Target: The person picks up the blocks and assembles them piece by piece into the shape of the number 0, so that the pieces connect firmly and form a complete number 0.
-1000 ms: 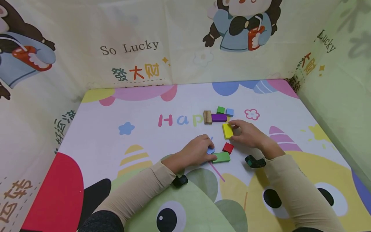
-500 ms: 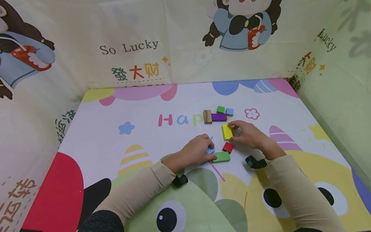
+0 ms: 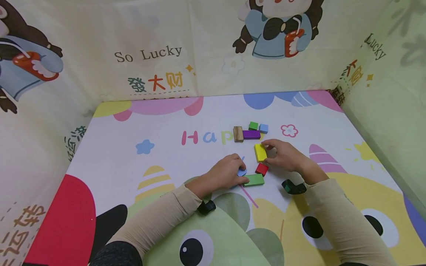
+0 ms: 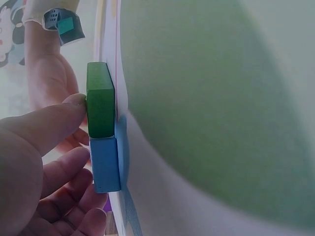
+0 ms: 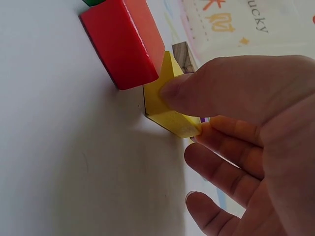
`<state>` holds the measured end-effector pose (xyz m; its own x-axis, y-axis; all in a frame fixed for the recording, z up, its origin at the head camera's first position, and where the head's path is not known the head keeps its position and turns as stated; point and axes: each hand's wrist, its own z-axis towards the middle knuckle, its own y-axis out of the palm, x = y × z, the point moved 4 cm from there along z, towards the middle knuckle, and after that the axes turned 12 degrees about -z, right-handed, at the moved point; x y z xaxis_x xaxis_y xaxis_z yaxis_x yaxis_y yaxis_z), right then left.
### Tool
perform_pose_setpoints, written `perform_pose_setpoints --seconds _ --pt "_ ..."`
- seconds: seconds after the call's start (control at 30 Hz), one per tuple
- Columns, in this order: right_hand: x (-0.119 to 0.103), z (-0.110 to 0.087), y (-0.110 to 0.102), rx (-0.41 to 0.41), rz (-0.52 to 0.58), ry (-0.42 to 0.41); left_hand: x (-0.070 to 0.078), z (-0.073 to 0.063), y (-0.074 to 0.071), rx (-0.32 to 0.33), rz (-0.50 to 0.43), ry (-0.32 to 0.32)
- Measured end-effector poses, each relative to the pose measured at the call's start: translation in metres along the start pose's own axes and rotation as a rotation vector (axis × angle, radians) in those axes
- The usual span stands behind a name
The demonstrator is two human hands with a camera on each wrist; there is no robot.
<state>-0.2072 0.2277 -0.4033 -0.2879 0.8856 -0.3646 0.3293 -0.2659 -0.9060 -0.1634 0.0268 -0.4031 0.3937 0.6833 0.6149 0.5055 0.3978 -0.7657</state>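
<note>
My right hand [image 3: 284, 154] pinches a yellow block [image 3: 260, 153] between thumb and fingers. In the right wrist view the thumb lies on the yellow block [image 5: 172, 110], and a red block [image 5: 123, 44] stands right beside it. My left hand [image 3: 226, 171] rests on a long green block [image 3: 254, 180] and a blue block [image 3: 242, 173]. In the left wrist view the thumb tip touches the green block [image 4: 100, 103]; the index fingertip is at the blue block [image 4: 105, 164], which abuts the green one. The red block [image 3: 261, 169] lies between yellow and green.
Beyond the hands sit a wood-brown block [image 3: 238, 134], a purple block [image 3: 251, 135], a small green cube [image 3: 253, 126] and a small blue cube [image 3: 263, 128]. A printed mat [image 3: 159, 133] covers the table. Patterned cloth [image 3: 213, 44] hangs behind and at both sides.
My right hand has brought the yellow block slightly nearer, towards the red block. The left hand and the other blocks have stayed in place.
</note>
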Motion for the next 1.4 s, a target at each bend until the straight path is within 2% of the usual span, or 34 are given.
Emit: perform_pose_setpoints --seconds 1.07,1.4 --pt "0.0011 -0.0033 0.0009 0.0 0.003 -0.005 0.0015 -0.0006 -0.0022 -0.004 0.001 0.011" --pt "-0.0002 -0.0041 0.0013 0.004 -0.004 -0.006 0.0006 -0.0006 -0.0016 0.011 -0.003 0.033"
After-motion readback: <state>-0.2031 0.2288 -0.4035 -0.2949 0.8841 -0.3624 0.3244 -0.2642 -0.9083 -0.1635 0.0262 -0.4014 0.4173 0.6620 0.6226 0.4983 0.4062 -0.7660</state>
